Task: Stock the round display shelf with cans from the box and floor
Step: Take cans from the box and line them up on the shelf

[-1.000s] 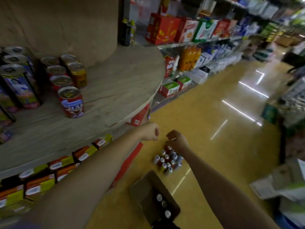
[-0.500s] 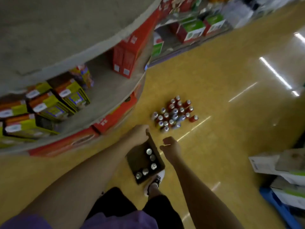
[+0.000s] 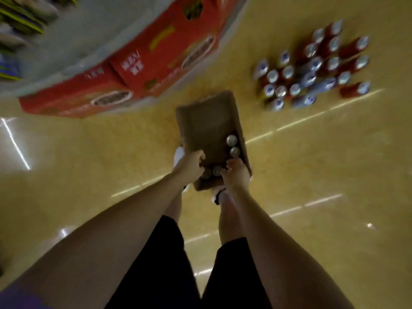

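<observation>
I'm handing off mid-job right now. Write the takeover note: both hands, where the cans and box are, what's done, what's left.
Left hand: down in the near end of the cardboard box, fingers curled by a can; grip unclear.
Right hand: also in the box's near end, against a can; grip unclear.
Box: on the floor at the person's feet, a few cans upright along its right side, otherwise mostly empty.
Floor cans: a large cluster standing to the right, beyond the box.
Display shelf: to the left; only its base tier with red cartons shows.
Left: lift cans from box, then floor cluster, onto shelf.
</observation>
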Action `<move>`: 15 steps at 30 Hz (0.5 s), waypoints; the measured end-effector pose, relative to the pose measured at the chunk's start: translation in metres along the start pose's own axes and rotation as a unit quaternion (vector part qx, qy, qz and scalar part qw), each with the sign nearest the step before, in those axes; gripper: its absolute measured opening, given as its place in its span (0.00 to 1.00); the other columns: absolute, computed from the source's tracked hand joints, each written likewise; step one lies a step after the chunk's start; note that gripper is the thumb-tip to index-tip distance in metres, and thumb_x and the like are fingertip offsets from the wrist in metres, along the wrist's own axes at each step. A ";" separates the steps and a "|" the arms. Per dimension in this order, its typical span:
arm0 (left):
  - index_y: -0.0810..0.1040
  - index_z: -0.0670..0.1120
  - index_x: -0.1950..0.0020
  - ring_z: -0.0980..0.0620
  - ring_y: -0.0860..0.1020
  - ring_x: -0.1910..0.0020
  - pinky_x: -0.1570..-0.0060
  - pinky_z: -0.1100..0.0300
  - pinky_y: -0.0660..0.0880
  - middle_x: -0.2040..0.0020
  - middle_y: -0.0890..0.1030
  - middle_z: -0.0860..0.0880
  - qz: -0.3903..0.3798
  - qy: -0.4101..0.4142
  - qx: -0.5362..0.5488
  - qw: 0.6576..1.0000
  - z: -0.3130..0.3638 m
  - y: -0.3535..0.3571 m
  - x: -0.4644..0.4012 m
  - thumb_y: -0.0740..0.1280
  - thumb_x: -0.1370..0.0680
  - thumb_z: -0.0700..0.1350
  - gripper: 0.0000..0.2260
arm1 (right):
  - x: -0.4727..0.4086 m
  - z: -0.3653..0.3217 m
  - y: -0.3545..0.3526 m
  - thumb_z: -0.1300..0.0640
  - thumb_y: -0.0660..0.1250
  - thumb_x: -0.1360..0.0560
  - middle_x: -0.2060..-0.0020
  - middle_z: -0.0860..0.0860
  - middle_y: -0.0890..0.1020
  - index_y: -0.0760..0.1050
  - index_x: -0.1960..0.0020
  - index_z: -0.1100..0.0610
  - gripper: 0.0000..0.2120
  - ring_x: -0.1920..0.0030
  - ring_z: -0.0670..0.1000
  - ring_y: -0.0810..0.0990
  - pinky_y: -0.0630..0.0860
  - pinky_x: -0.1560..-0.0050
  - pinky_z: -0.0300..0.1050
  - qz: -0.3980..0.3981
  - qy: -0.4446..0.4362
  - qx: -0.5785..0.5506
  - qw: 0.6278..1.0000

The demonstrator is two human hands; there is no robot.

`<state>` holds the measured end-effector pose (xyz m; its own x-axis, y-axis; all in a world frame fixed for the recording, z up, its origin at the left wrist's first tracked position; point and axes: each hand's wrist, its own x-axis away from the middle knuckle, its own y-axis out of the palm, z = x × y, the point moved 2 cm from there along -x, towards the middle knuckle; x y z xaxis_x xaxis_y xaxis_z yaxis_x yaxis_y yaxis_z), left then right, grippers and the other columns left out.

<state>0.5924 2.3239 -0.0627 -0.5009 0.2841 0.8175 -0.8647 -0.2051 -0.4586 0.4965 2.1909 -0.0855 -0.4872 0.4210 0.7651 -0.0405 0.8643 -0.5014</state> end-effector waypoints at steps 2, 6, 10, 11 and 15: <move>0.74 0.42 0.40 0.46 0.75 0.47 0.53 0.57 0.69 0.46 0.76 0.45 -0.017 -0.015 0.013 1.000 -0.023 0.032 -0.023 0.65 0.24 0.37 0.12 | -0.019 0.020 0.028 0.58 0.69 0.27 0.52 0.59 0.82 0.79 0.50 0.62 0.09 0.49 0.61 0.79 0.71 0.57 0.47 -0.010 -0.005 0.007 1.000; 0.74 0.41 0.41 0.43 0.75 0.47 0.52 0.53 0.70 0.45 0.77 0.42 -0.044 -0.040 0.013 0.998 -0.066 0.092 -0.073 0.64 0.24 0.36 0.12 | -0.058 0.061 0.081 0.61 0.68 0.28 0.49 0.59 0.83 0.78 0.46 0.61 0.11 0.46 0.61 0.79 0.70 0.53 0.45 -0.052 0.047 0.014 0.997; 0.74 0.41 0.38 0.45 0.77 0.46 0.51 0.60 0.69 0.48 0.77 0.45 -0.070 -0.085 -0.013 0.994 -0.104 0.147 -0.121 0.65 0.23 0.38 0.14 | -0.098 0.100 0.137 0.63 0.67 0.30 0.48 0.58 0.81 0.76 0.43 0.60 0.15 0.45 0.60 0.79 0.68 0.53 0.42 -0.088 0.062 0.036 0.994; 0.74 0.41 0.37 0.44 0.78 0.45 0.49 0.60 0.70 0.46 0.78 0.44 -0.079 -0.093 -0.017 0.992 -0.111 0.160 -0.132 0.65 0.23 0.38 0.14 | -0.109 0.109 0.149 0.63 0.66 0.30 0.47 0.58 0.81 0.75 0.42 0.60 0.16 0.45 0.60 0.78 0.66 0.53 0.41 -0.094 0.057 0.046 0.993; 0.72 0.41 0.36 0.40 0.76 0.40 0.41 0.49 0.74 0.39 0.77 0.40 -0.092 -0.094 -0.061 0.989 -0.128 0.197 -0.175 0.65 0.24 0.39 0.16 | -0.155 0.134 0.181 0.64 0.64 0.28 0.47 0.58 0.80 0.75 0.44 0.57 0.14 0.46 0.59 0.78 0.70 0.48 0.43 -0.115 0.028 0.083 0.989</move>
<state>0.5052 2.3537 -0.3412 -0.3281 0.1247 0.9364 -0.9446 -0.0487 -0.3245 0.4482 2.2453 -0.3488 -0.3999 0.2363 0.8856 -0.2899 0.8840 -0.3668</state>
